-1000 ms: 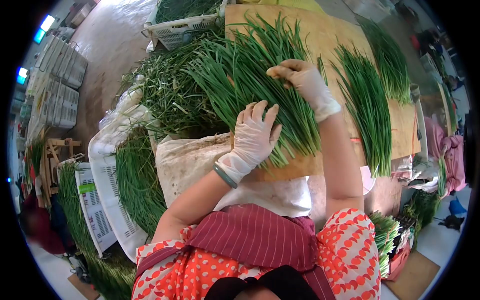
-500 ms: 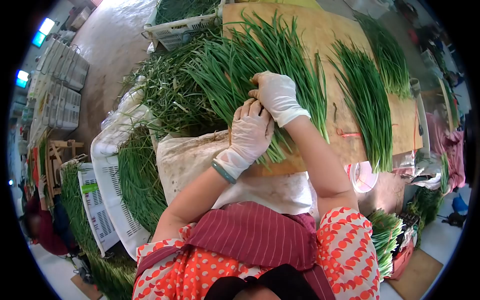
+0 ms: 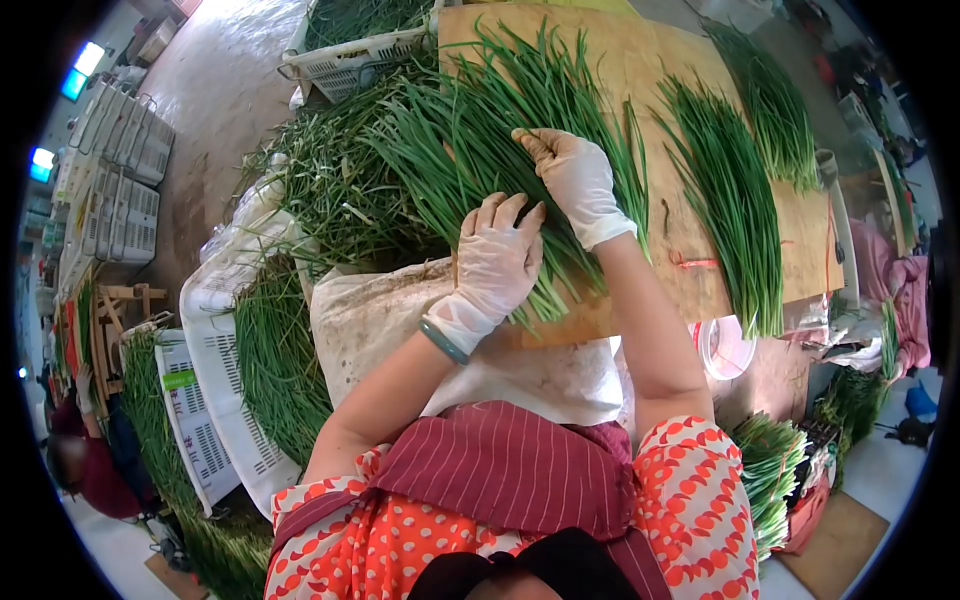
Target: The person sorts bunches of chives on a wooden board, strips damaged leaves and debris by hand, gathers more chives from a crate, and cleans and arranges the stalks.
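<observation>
A loose pile of garlic chives [image 3: 520,90] lies on the wooden board, its pale stem ends toward me. On the lower stems rests my left hand [image 3: 500,250] in a white glove, fingers bent a little and apart, a green bangle on the wrist. My right hand [image 3: 575,180], gloved too, is above the middle of the leaves with thumb and forefinger pinched together. Something tiny and yellowish shows at those fingertips, too small to name. A neat bunch of chives [image 3: 725,200] lies to the right, and another bunch [image 3: 770,105] lies behind it.
The wooden board [image 3: 690,275] carries a red tie [image 3: 693,262]. A heap of tangled leaves [image 3: 350,190] is at its left, near white crates [image 3: 215,330]. Under the board's right edge stands a clear tub [image 3: 725,350]. Another person [image 3: 95,460] is at far left.
My hands were together over the stems. My right hand has moved up and away from the left, its fingertips pinched. My left fingers have spread a little.
</observation>
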{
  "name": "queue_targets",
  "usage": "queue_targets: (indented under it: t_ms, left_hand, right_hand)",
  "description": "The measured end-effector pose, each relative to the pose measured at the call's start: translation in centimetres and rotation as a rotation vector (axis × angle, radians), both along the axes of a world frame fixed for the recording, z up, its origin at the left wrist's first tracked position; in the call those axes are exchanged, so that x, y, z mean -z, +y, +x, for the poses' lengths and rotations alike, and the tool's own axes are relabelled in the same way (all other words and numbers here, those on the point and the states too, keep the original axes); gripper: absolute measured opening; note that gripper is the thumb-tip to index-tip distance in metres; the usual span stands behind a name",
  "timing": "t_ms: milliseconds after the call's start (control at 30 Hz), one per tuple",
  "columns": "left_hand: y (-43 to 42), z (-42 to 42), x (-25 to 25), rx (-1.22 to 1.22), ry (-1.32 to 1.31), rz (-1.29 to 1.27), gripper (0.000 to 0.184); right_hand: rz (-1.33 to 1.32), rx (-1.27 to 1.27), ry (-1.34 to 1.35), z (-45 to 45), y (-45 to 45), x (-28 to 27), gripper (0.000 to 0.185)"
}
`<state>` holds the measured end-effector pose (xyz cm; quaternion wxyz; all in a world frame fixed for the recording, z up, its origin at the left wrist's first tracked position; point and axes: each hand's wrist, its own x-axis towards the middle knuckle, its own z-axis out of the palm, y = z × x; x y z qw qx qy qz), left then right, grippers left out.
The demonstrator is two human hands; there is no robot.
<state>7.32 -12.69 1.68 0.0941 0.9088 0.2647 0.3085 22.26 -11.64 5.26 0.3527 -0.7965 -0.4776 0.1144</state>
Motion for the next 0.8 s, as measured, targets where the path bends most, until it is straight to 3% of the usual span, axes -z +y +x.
queue_targets:
  t_ms: [67, 133, 233, 300, 400, 533, 600, 700, 800]
  left_hand:
    - [0.0, 0.0, 0.0, 0.001, 0.004, -0.001, 0.04]
    - [0.0, 0.0, -0.2, 0.005, 0.008, -0.006, 0.041]
    - [-0.1, 0.1, -1.1, -0.02, -0.077, 0.013, 0.04]
    - [0.4, 0.3, -1.6, 0.24, 0.008, 0.121, 0.037]
    - [1.0, 0.8, 0.1, 0.334, 0.209, 0.069, 0.034]
    - [0.8, 0.8, -0.2, 0.303, 0.252, 0.024, 0.031]
    - [0.7, 0.9, -0.4, 0.307, 0.227, 0.039, 0.033]
    - [0.3, 0.8, -0.7, 0.267, 0.139, -0.059, 0.039]
    - [-0.3, 1.0, -1.2, 0.245, -0.039, -0.041, 0.047]
  right_hand:
    - [0.052, 0.011, 0.005, -0.3, -0.8, -1.4, 0.034]
    - [0.22, -0.083, 0.293, -0.2, -2.5, -3.0, 0.025]
    - [0.411, -0.158, 0.483, -1.2, -6.7, -6.3, 0.019]
    - [0.302, -0.144, 0.418, -1.0, -9.9, -8.4, 0.019]
    - [0.219, -0.171, 0.322, -0.8, -14.0, -9.3, 0.018]
    - [0.269, -0.317, 0.268, -0.9, -18.0, -10.0, 0.018]
    - [0.259, -0.318, 0.203, -1.2, -19.5, -10.3, 0.019]
    - [0.274, -0.272, 0.413, -1.2, -20.3, -9.4, 0.024]
    - [0.197, -0.306, 0.215, -0.9, -20.1, -8.1, 0.02]
